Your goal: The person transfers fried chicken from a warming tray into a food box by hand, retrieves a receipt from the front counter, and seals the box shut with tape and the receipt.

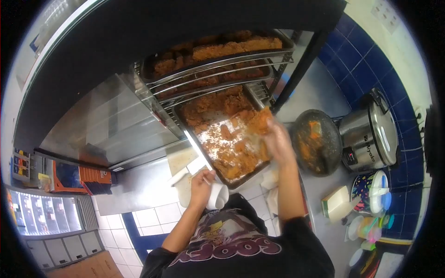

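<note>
My left hand (pixel 201 186) is closed around the rim of a white cup-like container (pixel 218 196), held low in front of my shirt; what is inside it does not show. My right hand (pixel 279 142), a little blurred, grips a piece of fried chicken (pixel 259 122) over the right side of a metal tray (pixel 202 153). Golden-brown fried pieces (pixel 214 104) fill the tray's far end, with more pieces and crumbs (pixel 241 157) scattered nearer to me. Beside my left hand a white-handled cleaver (pixel 180 176) lies on a cutting board (pixel 181 160).
Racks above hold trays of fried chicken (pixel 236 48). To the right stand a dark stone-like pan (pixel 317 143) with orange food, a steel rice cooker (pixel 368 136), a small paper box (pixel 336 204) and a patterned tub (pixel 368 191). A glass panel (pixel 106 125) is at the left.
</note>
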Motion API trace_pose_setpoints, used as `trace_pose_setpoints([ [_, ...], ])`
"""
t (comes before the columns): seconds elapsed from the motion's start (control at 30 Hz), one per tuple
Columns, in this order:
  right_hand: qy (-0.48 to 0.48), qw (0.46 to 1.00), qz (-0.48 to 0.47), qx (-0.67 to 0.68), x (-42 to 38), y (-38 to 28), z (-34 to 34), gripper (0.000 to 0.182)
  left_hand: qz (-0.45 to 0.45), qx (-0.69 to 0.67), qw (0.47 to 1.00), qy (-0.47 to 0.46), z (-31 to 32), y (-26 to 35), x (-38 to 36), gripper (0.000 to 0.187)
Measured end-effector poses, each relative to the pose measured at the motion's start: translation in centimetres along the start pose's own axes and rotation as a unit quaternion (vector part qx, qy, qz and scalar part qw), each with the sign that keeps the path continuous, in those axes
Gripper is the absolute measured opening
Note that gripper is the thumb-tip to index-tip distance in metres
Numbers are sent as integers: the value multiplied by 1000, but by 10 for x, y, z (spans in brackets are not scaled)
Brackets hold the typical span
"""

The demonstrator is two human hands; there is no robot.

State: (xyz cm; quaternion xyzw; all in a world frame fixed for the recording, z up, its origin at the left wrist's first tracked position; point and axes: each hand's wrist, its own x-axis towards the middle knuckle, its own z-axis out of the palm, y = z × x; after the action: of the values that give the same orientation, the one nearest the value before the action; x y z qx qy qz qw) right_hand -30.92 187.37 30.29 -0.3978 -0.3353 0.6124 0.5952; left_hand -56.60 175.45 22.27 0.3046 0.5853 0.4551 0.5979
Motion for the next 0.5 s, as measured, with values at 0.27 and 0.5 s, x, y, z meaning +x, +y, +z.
trace_pose_setpoints([
  [0.27,47,988,98,109,-16,23,3,74,8,47,999,-20,-4,-4,5,20],
  [0.5,117,992,-36,-17,-25,26,4,47,3,40,999,-20,-4,-3,6,23],
])
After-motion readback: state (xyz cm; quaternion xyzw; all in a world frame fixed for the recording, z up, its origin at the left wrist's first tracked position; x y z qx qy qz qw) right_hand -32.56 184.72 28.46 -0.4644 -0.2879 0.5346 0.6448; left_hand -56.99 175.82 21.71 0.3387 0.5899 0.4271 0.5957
